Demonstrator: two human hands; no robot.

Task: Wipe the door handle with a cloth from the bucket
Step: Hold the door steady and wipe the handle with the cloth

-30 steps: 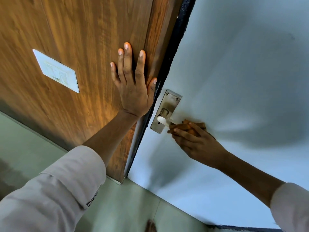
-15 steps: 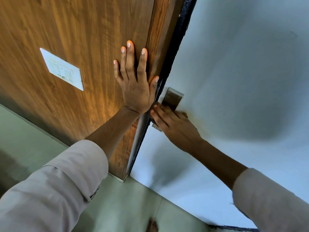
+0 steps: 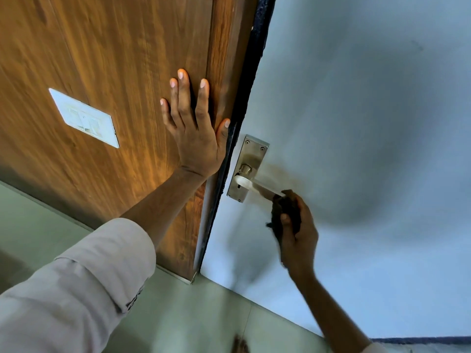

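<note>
A metal lever door handle (image 3: 257,186) on a steel backplate (image 3: 251,155) is fixed to the pale blue door (image 3: 356,123). My right hand (image 3: 297,233) grips a dark brown cloth (image 3: 283,212) and holds it at the free end of the lever, just below it. My left hand (image 3: 196,133) lies flat with fingers spread on the wooden panel (image 3: 114,59) beside the door's black edge. The bucket is not in view.
A white switch plate (image 3: 85,118) is set in the wooden panel to the left. The black door edge (image 3: 244,98) runs between panel and door. Greenish floor tiles (image 3: 191,314) lie below, with a dark blurred shape (image 3: 239,345) at the bottom edge.
My right hand slid from over the backplate out along the lever to its free end, uncovering the handle. My left hand stayed pressed on the wood.
</note>
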